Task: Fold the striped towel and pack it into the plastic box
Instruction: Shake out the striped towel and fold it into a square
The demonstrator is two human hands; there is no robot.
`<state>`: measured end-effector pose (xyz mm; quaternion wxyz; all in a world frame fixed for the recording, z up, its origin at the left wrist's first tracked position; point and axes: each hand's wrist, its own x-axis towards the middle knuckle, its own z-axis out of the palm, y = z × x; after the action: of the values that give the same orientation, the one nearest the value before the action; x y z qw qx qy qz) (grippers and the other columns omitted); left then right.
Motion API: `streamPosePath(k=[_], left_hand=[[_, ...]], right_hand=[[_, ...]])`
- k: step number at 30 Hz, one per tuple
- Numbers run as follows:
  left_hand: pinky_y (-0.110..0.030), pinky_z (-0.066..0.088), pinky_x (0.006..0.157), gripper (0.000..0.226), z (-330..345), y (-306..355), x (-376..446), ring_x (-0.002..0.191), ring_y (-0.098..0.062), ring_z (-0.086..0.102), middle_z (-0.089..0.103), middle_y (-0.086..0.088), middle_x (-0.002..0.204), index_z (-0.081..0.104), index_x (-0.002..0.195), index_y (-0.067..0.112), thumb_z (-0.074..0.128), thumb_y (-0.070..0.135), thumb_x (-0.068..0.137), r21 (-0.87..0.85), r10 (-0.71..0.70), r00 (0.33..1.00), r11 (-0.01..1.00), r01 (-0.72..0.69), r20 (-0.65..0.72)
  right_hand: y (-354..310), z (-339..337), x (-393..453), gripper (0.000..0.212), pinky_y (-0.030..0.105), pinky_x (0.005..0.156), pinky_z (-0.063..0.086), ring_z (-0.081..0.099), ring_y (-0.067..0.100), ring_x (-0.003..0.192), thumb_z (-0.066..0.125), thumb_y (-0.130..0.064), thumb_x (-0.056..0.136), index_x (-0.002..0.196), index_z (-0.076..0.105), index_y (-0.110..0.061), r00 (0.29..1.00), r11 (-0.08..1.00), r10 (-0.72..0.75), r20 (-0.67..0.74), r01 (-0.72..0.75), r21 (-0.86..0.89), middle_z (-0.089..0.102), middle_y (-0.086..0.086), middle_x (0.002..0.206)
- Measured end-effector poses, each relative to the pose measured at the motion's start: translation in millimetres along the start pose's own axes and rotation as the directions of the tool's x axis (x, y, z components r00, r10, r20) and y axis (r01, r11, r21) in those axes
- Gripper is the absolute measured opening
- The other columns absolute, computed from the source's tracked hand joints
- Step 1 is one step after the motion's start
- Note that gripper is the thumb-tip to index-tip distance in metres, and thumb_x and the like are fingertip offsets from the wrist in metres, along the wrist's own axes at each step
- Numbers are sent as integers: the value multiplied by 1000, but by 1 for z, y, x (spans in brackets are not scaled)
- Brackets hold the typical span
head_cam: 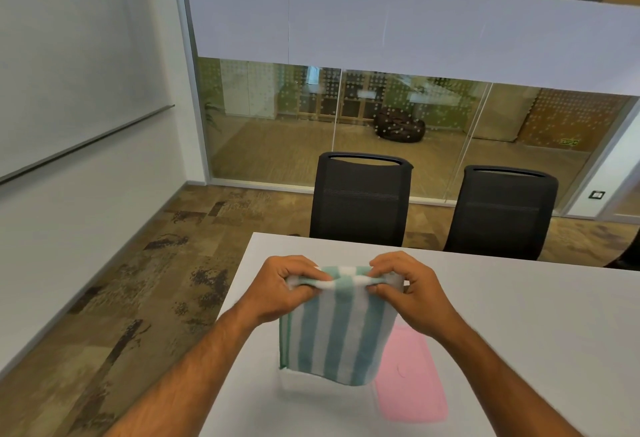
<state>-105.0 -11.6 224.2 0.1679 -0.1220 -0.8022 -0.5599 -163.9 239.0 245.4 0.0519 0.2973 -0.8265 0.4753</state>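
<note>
Left hand (282, 289) pinches the striped towel's (337, 327) top-left corner; towel hangs folded, above the white table (519, 315). Right hand (408, 286) grips the top-right corner. Pink lid (412, 391) lies flat on the table, right of the towel.

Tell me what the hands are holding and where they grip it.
Both hands hold the striped towel by its top folded edge: left hand at the left corner, right hand at the right. The rest hangs down.
</note>
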Motion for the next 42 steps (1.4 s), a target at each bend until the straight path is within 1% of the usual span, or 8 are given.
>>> streamPosePath(k=[3,7,17,20,25,32,35,42], left_hand=[[-33,62,78,24,-2,-3,1,89,-20,71,76,7,93,80,95,27,80,12,76,48,18,1000,999,-18,-6],[-34,63,74,21,-3,-5,2,83,-17,72,76,6,89,81,91,16,87,16,71,127,55,998,991,-51,-24],[-27,62,67,19,-5,-10,1,79,-13,70,73,13,83,76,83,23,88,28,68,168,70,990,985,-48,-125],[-22,58,62,18,-1,-5,2,75,-14,67,71,11,86,71,79,31,86,25,71,137,72,986,989,-51,-152],[-16,53,59,16,10,2,5,77,-6,62,64,18,82,64,83,28,79,27,78,37,-29,975,999,38,-219],[-17,54,67,27,28,17,11,88,-8,60,58,11,98,53,98,31,74,21,85,-121,-133,916,988,93,-379],[-24,53,72,28,29,17,14,91,-15,60,58,5,102,52,100,30,74,24,85,-202,-160,900,976,83,-406],[-25,53,71,26,27,14,16,87,-13,58,56,3,100,50,103,28,70,17,88,-257,-202,856,963,85,-475]], right_hand=[[0,-5,1,12,18,76,55,62,3,97,79,-18,77,83,74,-27,995,994,95,27,-96,47,68,-15,97],[2,-13,4,9,33,80,60,66,17,91,79,-25,76,81,76,-19,971,978,205,121,-209,23,71,-10,94],[-3,-23,6,19,40,85,60,68,22,91,77,-28,76,80,73,-10,966,967,231,113,-241,86,73,-1,93],[-3,-22,5,31,39,81,61,68,23,88,75,-39,69,81,72,-11,972,968,216,92,-225,114,72,1,89],[-1,-21,5,23,33,78,60,67,25,90,77,-23,76,95,65,-17,982,951,185,34,-188,248,68,1,93],[4,-3,4,56,50,91,56,64,28,109,76,-36,69,120,58,-25,925,711,355,135,-361,604,64,6,118],[13,7,-2,73,55,93,54,66,31,111,87,-43,61,123,60,-15,918,660,329,223,-392,641,67,11,121],[22,29,-19,61,52,98,52,67,33,110,89,-32,62,115,68,-8,870,668,340,356,-491,560,72,14,116]])
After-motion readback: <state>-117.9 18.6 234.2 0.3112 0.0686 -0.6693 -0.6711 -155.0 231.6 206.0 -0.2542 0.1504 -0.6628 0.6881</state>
